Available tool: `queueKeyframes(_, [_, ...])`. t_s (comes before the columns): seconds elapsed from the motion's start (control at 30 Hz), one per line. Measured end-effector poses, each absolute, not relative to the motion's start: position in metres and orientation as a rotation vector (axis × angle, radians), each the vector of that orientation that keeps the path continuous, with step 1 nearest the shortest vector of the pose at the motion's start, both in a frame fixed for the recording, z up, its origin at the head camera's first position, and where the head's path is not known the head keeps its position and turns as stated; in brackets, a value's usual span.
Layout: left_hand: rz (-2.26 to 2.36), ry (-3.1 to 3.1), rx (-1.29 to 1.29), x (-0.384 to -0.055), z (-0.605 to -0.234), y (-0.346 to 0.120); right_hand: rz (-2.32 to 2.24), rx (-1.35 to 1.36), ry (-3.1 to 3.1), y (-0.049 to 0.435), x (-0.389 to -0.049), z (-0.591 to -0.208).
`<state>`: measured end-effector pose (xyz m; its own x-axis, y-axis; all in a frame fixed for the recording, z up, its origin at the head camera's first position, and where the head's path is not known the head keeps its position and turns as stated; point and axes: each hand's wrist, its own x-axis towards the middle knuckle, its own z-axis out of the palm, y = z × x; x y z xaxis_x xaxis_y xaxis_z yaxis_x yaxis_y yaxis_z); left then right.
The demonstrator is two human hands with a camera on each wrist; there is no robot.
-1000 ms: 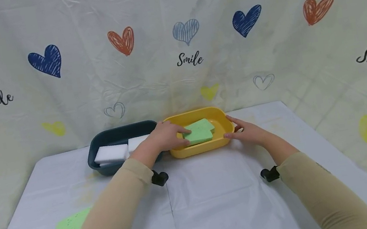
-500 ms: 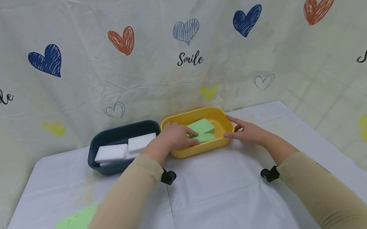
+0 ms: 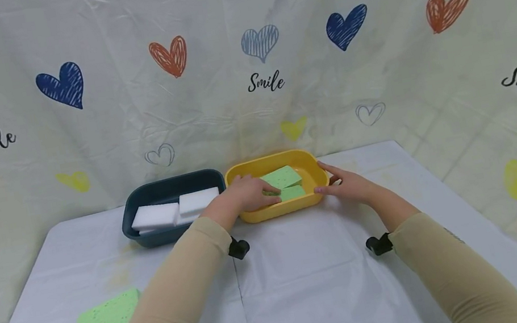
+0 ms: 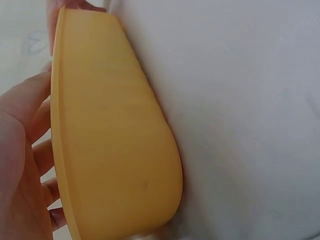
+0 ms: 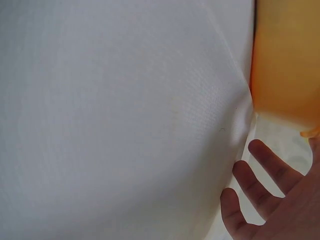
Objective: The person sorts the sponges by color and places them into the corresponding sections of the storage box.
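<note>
In the head view my left hand (image 3: 249,193) reaches into the yellow container (image 3: 307,161), its thumb and fingers pinching the left end of a light green sponge (image 3: 292,192). Another green sponge (image 3: 284,176) lies just behind it in the container. From the left wrist, the fingers (image 4: 42,155) pass behind the yellow wall, where their tips are hidden. My right hand (image 3: 348,186) holds the container's right end with thumb and forefinger. In the right wrist view several of its other fingers (image 5: 255,189) spread out beside the yellow wall (image 5: 287,65).
Left of the yellow container stands a dark blue container (image 3: 132,198), close against it, with white sponges (image 3: 156,216) inside. A speckled green sponge (image 3: 107,322) lies on the white-covered table (image 3: 300,281) near my left forearm. A heart-patterned sheet (image 3: 222,104) hangs behind the table.
My left hand has moved right and slightly down inside the yellow container, and the nearer green sponge sits further right and lower. My right hand keeps its place at the container's end.
</note>
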<state>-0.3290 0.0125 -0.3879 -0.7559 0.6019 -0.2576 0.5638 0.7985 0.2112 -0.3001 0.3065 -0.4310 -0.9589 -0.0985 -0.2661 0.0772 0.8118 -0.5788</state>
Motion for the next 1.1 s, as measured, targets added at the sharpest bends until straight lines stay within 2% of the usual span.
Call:
queueKeyframes(0.3, [0.225, 2.672, 0.867, -0.3260, -0.3864, 0.0115, -0.894, -0.016, 2.709, 0.3074, -0.2987, -0.4301])
queueKeyframes(0.83, [0.037, 2.609, 0.829, -0.3273, -0.3841, 0.0059, -0.909, 0.004, 2.696, 0.3054, -0.2997, -0.4293])
queueKeyframes(1.1, [0.138, 2.617, 0.797, -0.3319, -0.3886, 0.0033, -0.905, 0.002, 2.697, 0.3050, -0.2982, -0.4269])
